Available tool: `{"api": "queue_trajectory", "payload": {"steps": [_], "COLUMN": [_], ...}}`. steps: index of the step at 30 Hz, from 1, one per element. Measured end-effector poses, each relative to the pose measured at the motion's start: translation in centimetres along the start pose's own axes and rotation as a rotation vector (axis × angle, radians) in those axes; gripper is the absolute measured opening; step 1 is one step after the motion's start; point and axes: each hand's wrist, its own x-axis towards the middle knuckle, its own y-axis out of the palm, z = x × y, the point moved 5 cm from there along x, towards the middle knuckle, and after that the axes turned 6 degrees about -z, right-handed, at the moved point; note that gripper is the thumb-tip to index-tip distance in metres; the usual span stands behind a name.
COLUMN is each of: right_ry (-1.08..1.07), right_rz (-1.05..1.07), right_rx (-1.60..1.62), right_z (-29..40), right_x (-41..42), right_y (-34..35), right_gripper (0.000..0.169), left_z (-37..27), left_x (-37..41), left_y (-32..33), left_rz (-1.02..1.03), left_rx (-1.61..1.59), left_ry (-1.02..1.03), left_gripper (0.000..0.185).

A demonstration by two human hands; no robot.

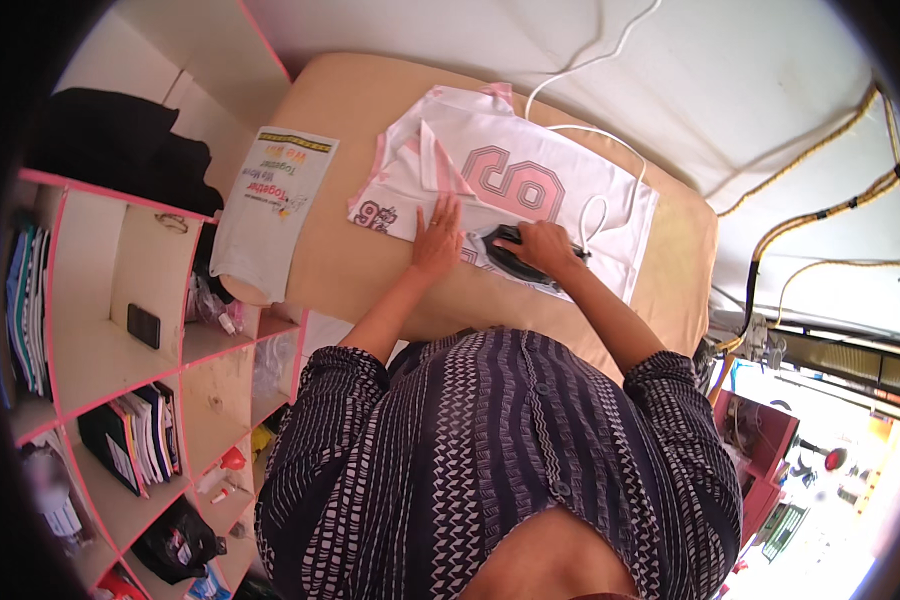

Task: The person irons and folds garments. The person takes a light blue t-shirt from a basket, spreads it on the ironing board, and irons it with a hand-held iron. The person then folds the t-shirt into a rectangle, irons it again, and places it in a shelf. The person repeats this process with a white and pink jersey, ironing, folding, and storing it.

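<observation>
A white and pink sleeveless jersey [450, 135] with large pink numerals lies on the tan cloth of a padded ironing table [367, 285]. My right hand [546, 247] is closed around the handle of a dark electric iron [511, 259], which rests on the jersey's near part. Flat on the fabric, left of the iron's tip, my left hand [439, 236] has its fingers stretched forward and wears a ring. Just beyond those fingers a pink-striped edge of the jersey is folded up. A white power cord [630, 150] loops from the iron across the jersey.
To the left, a printed white cloth [274, 214] drapes over the table's edge. Pink-edged shelves [120, 382] hold folders, bags and a phone [144, 325]; dark fabric [120, 142] lies on top. A white wall [720, 67] with bundled cables [817, 214] runs along the far side.
</observation>
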Motion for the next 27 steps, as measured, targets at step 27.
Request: {"api": "queue_trajectory", "payload": {"steps": [27], "right_ry": [0.671], "right_rz": [-0.682], "right_rx": [-0.232], "right_z": [-22.4], "right_x": [-9.6], "right_y": [-3.1], "right_gripper": [0.048], "left_z": [8.6], "left_x": [-0.6], "left_y": [-4.0], "left_rz": [-0.004], "left_rx": [0.218], "left_ry": [-0.172], "left_gripper": [0.057]}}
